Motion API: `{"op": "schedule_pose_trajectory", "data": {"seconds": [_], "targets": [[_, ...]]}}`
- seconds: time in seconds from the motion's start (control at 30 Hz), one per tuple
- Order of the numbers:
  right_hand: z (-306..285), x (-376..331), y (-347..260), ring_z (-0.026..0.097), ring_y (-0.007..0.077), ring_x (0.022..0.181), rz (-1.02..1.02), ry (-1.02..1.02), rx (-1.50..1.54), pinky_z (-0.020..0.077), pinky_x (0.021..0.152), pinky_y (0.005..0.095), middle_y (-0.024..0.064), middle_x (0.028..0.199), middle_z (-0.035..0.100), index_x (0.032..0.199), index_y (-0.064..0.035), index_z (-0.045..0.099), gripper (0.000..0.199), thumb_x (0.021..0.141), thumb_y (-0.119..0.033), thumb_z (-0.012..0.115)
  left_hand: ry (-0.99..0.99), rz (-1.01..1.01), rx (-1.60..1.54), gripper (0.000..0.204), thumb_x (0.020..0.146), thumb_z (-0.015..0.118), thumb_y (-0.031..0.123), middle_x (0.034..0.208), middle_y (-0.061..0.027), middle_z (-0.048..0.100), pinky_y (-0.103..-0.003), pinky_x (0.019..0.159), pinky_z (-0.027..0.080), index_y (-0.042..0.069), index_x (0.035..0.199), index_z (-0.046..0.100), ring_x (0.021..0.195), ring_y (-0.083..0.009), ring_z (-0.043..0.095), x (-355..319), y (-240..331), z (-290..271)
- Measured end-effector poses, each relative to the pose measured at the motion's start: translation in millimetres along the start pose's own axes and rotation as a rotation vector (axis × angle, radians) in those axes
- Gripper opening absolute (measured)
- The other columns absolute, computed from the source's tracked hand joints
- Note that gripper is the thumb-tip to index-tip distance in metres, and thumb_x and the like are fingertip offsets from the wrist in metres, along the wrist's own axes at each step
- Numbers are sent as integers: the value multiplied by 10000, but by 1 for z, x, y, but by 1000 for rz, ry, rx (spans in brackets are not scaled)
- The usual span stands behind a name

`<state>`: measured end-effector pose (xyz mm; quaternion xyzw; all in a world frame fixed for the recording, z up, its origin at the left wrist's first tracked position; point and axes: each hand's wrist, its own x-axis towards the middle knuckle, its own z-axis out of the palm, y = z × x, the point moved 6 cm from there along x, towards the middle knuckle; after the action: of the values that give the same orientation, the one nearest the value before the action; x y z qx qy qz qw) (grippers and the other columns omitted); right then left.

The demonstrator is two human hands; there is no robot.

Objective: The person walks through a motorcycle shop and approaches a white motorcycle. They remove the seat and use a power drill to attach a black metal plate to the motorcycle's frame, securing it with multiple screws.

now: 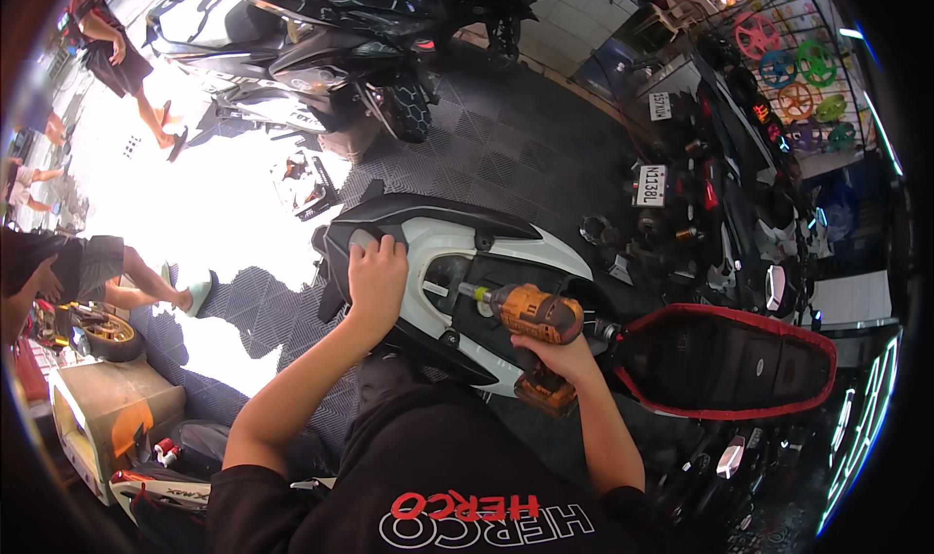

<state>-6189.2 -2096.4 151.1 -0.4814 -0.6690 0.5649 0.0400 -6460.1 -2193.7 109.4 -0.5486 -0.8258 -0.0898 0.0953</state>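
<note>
In front of me is a scooter's rear body with white and black panels (420, 238); its seat opening is uncovered. My right hand (556, 357) grips an orange and black cordless impact driver (537, 311) by the handle. The driver's bit end (471, 290) points left over the opening, and whether it touches a screw I cannot tell. My left hand (377, 280) lies with bent fingers over the black tail panel (342, 235), against a rounded grey piece (363, 240). Its palm side is hidden.
To the right, the red-edged black seat (728, 361) is tipped open. Parked motorcycles (321, 43) stand at the far side, more along the right. A person in shorts (115, 53) is at far left, another person's leg (156, 282) nearer. A cardboard box (122, 408) sits lower left.
</note>
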Motion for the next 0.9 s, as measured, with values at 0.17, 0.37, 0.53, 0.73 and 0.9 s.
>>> {"op": "schedule_pose_trajectory", "data": {"seconds": [0.17,0.37,0.53,0.73,0.9], "targets": [[-6,-30,49,691,84,751,-108,40,177,544,536,252,31,970,749,1127,-25,696,373,811,-142,855,-82,67,72,95,760,681,83,866,-52,623,-364,767,488,72,853,665,845,-209,658,4,-2,10],[-2,-34,58,687,82,743,-83,13,141,535,536,252,41,991,746,1155,-17,683,416,812,-175,859,-4,26,82,120,790,717,113,852,-61,601,-360,713,510,58,859,636,837,-213,660,0,-6,10],[11,-15,0,724,161,882,-279,25,-34,588,748,323,80,1026,752,1176,-2,670,491,791,-232,873,128,-264,-371,133,898,705,143,884,-66,576,-411,748,506,52,912,610,830,-255,628,-10,-28,-33],[54,39,-83,734,268,1016,-295,-106,-102,564,923,381,139,1048,753,1147,7,679,508,771,-290,850,150,-277,-511,207,826,757,103,937,-80,556,-427,838,476,51,972,619,944,-291,574,-41,-43,-31],[78,69,-101,733,301,1030,-268,-229,-244,564,921,387,154,1061,756,1146,-29,695,488,754,-284,837,187,-258,-584,232,799,771,90,922,-72,549,-411,804,479,62,973,619,909,-277,568,-48,-51,-23]]}}
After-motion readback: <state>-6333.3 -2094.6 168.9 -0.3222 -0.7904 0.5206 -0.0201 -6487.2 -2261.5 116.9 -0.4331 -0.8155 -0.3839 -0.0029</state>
